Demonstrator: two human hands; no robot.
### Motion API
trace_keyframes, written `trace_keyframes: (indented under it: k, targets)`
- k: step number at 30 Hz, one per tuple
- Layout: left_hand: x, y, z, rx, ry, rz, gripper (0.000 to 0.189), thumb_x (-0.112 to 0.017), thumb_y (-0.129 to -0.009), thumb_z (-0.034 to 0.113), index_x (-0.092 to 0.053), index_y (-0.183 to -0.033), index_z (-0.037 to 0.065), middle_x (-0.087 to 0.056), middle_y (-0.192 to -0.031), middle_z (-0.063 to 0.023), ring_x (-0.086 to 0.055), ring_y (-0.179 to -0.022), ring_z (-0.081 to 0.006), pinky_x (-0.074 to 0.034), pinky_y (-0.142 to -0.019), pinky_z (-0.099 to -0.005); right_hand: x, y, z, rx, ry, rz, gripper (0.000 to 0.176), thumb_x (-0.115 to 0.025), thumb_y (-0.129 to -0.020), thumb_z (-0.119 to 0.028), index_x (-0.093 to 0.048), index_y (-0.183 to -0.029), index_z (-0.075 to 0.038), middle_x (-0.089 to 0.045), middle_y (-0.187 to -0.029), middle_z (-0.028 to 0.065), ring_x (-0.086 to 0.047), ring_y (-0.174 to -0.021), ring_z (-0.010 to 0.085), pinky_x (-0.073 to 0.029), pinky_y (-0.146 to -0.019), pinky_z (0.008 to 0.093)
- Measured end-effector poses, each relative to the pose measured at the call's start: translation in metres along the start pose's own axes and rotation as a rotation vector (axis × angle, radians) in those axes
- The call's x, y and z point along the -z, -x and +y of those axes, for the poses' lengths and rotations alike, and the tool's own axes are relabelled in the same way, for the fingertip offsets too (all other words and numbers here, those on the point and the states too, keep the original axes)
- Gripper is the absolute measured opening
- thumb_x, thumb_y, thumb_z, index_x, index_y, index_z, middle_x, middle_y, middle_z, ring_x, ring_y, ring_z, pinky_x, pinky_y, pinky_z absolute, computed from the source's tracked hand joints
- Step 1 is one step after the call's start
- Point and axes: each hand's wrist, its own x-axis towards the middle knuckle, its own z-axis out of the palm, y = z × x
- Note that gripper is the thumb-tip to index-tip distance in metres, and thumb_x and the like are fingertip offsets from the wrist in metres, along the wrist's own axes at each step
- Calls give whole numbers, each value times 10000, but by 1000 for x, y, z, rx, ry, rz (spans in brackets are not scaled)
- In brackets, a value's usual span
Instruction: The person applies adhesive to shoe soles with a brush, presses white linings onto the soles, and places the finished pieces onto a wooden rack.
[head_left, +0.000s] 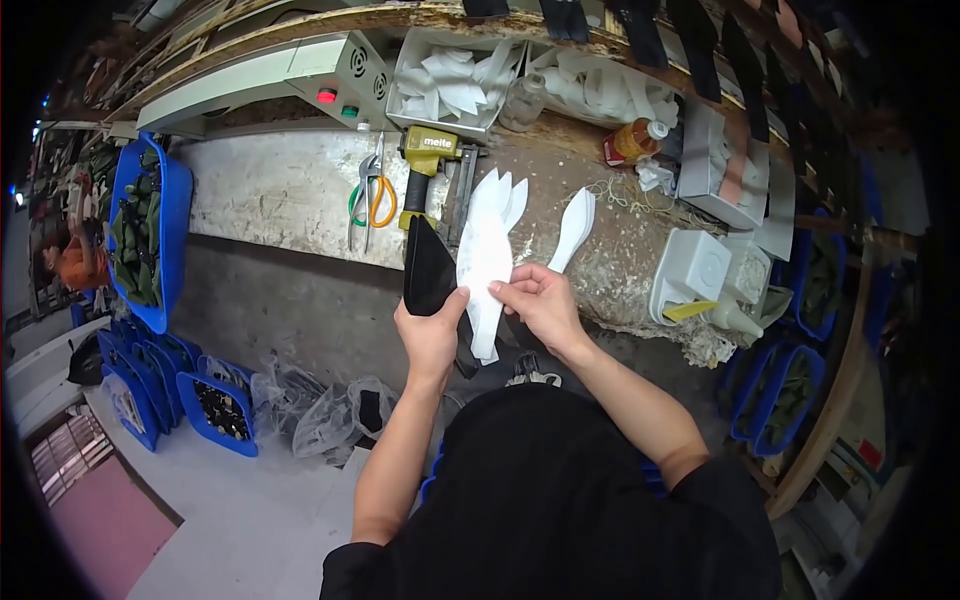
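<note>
- White, shaped sheets (484, 255) form a fanned stack between the two hands, over the near edge of the bench (280, 190). The far tips are spread apart; the near ends overhang the edge.
- Grip, right hand (548, 312): thumb and fingers closed narrowly, pinching the right edge of the stack. Risk: a light pinch may catch only some layers, so that the others slide out.
- Grip, left hand (430, 338): closed around the near end of a black piece (428, 268), with the thumb at the left edge of the stack. Whether the fingers also support the sheets underneath cannot be told. Risk: one hand serves two items; loosening it for one may release the other.
- Drop hazard: sheets that slip at the near end could fall past the bench edge to the floor (290, 300). Cause: overhang without visible support.
- Snag hazard: the far tip of the black piece lies close to the handle of the green tool (430, 150). Sideways movement could bend the tip. Contact cannot be confirmed.
- Mixing hazard: a separate white piece (575, 228) lies to the right, near the tangled string (625, 195). A wide sweep of the right forearm could shift it.
</note>
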Motion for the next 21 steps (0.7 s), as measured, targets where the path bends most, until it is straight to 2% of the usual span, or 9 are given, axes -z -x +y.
trace_keyframes:
  k: [2, 6, 12, 17, 21]
  targets:
    - [2, -2, 0, -52, -30, 50, 217, -767, -847, 12, -716, -1048, -51, -750, -944, -82, -661, -786, -154, -539, -746, -280, 1, -5, 3, 7, 1, 33, 109, -758, -936, -50, -688, -1001, 3, -711, -857, 64, -635, -734, 81, -483, -637, 178]
    - [7, -7, 1, -89, -51, 70, 194, -772, -844, 35, -712, -1007, -53, -735, -885, -71, -630, -749, -146, -523, -717, -279, 9, -16, 6, 206, -133, -39, 106, -760, -931, -50, -664, -942, -9, -700, -872, 68, -632, -758, 80, -491, -678, 176]
    - [5, -8, -7, -125, -166, 109, 179, -774, -843, 37, -715, -990, -48, -732, -863, -71, -623, -747, -141, -520, -713, -279, -10, -11, -13, 131, 42, -122, 132, -746, -936, -44, -623, -973, -9, -700, -924, 86, -628, -778, 90, -505, -706, 193]
    - [1, -12, -7, -110, -188, 64, 181, -767, -842, 30, -714, -1000, -43, -732, -884, -71, -630, -764, -142, -523, -725, -277, -6, -17, 2, 95, -52, -83, 215, -735, -940, -29, -615, -1112, 17, -695, -954, 89, -620, -772, 86, -510, -705, 201]
    - [0, -16, -4, 33, 0, -15, 205, -769, -853, 22, -714, -1043, -33, -741, -931, -79, -659, -799, -151, -538, -753, -277, -7, -22, 10, 106, 10, -63, 350, -739, -932, -14, -592, -1247, 31, -699, -960, 94, -617, -768, 81, -512, -699, 210]
